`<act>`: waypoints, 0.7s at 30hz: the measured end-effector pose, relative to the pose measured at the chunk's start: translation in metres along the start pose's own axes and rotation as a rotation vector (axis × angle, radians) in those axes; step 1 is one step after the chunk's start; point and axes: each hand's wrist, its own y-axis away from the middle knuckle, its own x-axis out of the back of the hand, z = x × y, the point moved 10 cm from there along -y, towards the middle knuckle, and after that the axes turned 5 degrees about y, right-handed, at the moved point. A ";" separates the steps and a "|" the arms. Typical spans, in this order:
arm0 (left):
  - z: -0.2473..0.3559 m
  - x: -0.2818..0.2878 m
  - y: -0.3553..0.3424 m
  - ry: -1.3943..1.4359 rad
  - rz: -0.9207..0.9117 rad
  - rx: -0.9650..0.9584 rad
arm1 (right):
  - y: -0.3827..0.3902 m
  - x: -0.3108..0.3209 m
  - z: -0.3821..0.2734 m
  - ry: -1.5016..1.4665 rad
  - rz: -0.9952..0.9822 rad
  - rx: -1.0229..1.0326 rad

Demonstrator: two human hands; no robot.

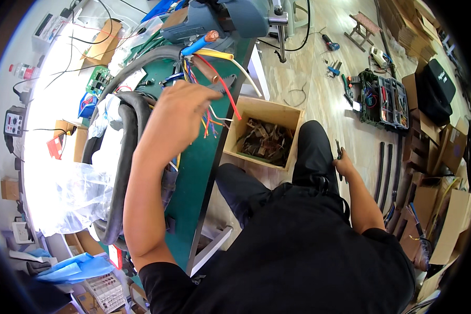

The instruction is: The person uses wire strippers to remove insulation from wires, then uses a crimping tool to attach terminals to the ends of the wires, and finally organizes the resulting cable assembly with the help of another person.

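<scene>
My left hand [180, 120] is over the stripped end of a thick black cable [154, 56] on the bench. Its index finger stretches toward a red wire [230, 94], and the other fingers curl among thin coloured wires [211, 127]; what they grip is hidden. Around it fan out a thick blue wire with bare copper strands [199, 44], a yellow wire [214, 53], a brown one [206, 68] and a white one [247, 76]. Low beside my right knee, my right hand [344, 164] is closed round dark pliers [339, 150], partly covered by the fingers.
A wooden box [294, 118] of scraps stands on the floor by the green-topped bench [189, 220]. A blue-grey machine [209, 21] sits at the far end. Right of me are a toolbox [384, 99], loose tools, black tubes [387, 175] and cardboard boxes [450, 225].
</scene>
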 end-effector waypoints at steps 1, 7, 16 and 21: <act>-0.003 0.009 0.000 0.006 0.040 0.038 | 0.002 0.001 -0.002 0.000 -0.010 -0.003; -0.021 0.021 0.012 0.158 -0.002 0.255 | 0.008 0.017 -0.005 -0.056 0.011 -0.017; 0.018 -0.016 0.016 -0.174 -0.123 -0.003 | 0.011 0.033 -0.032 -0.106 0.031 0.014; 0.012 -0.017 0.014 -0.161 -0.055 -0.090 | 0.013 0.034 -0.047 -0.110 0.023 0.033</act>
